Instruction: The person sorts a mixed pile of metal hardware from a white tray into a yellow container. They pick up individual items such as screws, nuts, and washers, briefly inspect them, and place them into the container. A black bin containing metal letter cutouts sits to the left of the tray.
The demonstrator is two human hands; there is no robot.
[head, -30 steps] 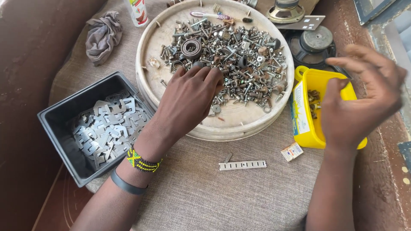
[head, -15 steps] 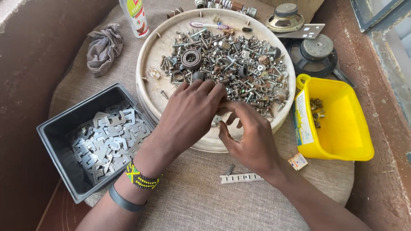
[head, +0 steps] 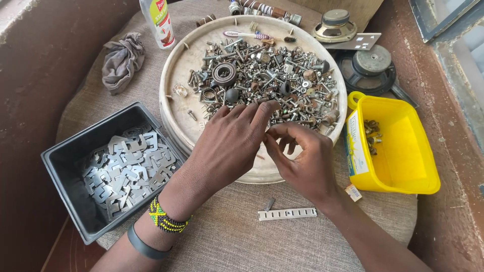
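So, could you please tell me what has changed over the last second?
The right hand left the yellow tub and moved left to the round tray, fingertips meeting the left hand at the hardware pile's edge. The left hand, the black bin and the tub stayed put.

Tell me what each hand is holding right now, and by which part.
Cannot be told: the left hand and right hand meet fingertip to fingertip over the round tray of screws; anything pinched there is hidden.

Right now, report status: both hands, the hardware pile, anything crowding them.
Left hand flat at the edge of the screw pile in the round tray. Right hand beside it, fingertips pinched; contents unclear. Yellow tub close on the right.
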